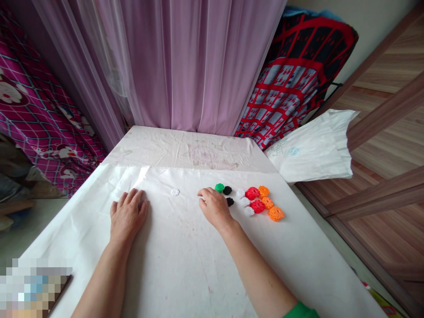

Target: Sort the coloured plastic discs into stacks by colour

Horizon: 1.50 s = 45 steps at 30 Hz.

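Note:
My left hand lies flat on the white-covered table, fingers slightly spread, holding nothing. Between my hands lies a small white flower-shaped piece, apart from both. My right hand hovers low over the cloth with its fingers curled together; whatever may be in the fingertips is too small to make out. Just beyond it sit a green crocheted piece and a black one, with another black piece partly behind the hand. Farther right are white pieces, red pieces and orange pieces.
A pixelated, dark-edged object rests at the near left corner. Beyond the table's far edge hangs a purple curtain. A white bag hangs by the right edge, below a red patterned cloth. Wooden doors stand at right.

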{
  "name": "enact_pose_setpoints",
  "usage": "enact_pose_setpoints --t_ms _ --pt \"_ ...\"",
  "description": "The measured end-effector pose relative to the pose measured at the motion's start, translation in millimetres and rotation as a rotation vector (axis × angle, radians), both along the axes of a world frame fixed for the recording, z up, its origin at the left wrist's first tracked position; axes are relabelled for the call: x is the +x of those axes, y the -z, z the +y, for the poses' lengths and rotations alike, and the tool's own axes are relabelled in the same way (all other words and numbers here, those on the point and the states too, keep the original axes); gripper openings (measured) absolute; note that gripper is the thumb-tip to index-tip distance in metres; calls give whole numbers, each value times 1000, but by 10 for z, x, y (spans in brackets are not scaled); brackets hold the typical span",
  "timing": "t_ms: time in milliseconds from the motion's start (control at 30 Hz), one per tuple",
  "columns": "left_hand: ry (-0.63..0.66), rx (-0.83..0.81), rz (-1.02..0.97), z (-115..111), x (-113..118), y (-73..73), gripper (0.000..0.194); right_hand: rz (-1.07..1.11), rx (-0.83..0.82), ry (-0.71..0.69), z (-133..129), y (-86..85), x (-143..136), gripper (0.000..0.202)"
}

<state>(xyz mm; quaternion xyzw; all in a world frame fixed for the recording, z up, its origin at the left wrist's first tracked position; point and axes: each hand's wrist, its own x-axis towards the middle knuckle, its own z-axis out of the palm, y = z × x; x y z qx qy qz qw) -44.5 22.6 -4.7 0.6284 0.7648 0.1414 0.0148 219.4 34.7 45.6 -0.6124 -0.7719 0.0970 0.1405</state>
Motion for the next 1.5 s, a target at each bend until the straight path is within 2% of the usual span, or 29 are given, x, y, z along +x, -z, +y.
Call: enact_pose_setpoints --t_ms 167,267,400,533,733,867,1133,1300,1500 --pt "5 -5 3 -6 -3 -6 52 14 -9 -171 251 141 -541 24" --pt "3 -10 16 -5 -4 -2 53 -9 -23 -174 369 261 -737 22" --pt "-1 -14 32 0 -8 11 54 -20 -46 -128 397 314 -791 22" --pt "5 -8 20 4 -18 20 53 57 -55 -71 190 259 -597 34" --pt "12 -3 6 2 -10 -1 53 215 51 156 -271 299 178 33" --pt "16 -6 5 1 -8 -13 53 201 115 266 -351 363 538 31" --pt "18 -15 -7 12 -20 -12 51 106 58 240 -249 383 472 28" --pt "9 -16 -11 20 -26 5 47 46 -41 241 -235 346 420 35" --pt "23 -7 -23 18 -41 2 50 -61 -122 220 -256 274 372 25"
